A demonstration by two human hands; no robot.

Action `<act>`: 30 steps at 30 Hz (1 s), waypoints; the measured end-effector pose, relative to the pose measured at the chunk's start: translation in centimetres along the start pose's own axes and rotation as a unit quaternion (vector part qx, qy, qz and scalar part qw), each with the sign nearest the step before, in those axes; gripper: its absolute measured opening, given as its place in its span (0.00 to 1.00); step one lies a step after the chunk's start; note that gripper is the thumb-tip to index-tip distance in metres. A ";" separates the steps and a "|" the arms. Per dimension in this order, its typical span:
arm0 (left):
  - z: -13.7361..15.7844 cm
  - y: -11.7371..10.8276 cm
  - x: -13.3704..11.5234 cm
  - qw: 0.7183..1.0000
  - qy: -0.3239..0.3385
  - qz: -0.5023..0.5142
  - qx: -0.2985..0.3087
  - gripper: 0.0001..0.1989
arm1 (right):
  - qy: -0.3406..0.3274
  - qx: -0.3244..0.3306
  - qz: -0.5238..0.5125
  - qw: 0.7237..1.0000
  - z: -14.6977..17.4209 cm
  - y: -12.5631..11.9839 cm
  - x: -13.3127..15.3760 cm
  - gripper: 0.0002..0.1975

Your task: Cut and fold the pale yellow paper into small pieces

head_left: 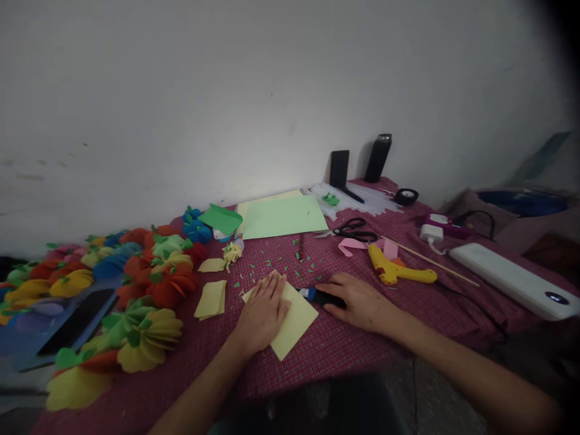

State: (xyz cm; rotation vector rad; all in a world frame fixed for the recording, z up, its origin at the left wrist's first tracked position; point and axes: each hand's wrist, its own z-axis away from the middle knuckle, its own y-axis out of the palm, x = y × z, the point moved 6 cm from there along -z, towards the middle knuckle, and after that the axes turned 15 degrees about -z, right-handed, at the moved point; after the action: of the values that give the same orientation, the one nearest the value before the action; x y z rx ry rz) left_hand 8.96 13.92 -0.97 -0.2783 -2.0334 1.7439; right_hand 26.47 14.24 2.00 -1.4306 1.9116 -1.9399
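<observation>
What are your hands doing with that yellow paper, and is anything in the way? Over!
Left hand flat on yellow paper. Right hand gripping black-and-blue tool, tip by paper's edge. Green scraps scattered just beyond. Over.

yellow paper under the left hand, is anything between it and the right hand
Only the black-and-blue tool held in the right hand, its tip at the right edge of the yellow paper. Nothing else visible lies between them; the green scraps are scattered beyond the paper.
</observation>
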 end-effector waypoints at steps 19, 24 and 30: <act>-0.1 0.1 0.0 1.000 0.000 -0.007 -0.003 0.25 | -0.010 0.017 0.004 1.000 -1.3 0.3 0.2 0.16; 0.0 0.0 -0.1 1.000 0.002 0.001 -0.001 0.25 | 0.002 0.005 0.001 1.000 -1.0 -0.1 -0.3 0.18; -0.1 -0.8 0.3 0.999 -0.020 0.020 -0.019 0.26 | 0.000 0.008 0.003 1.000 -0.9 -0.1 -0.3 0.18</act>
State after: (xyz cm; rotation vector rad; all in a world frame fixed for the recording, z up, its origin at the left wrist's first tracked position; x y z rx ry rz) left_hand 8.83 14.03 -0.06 -0.2996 -2.1050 1.7504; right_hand 26.14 15.20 2.10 -1.4198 1.8926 -1.9494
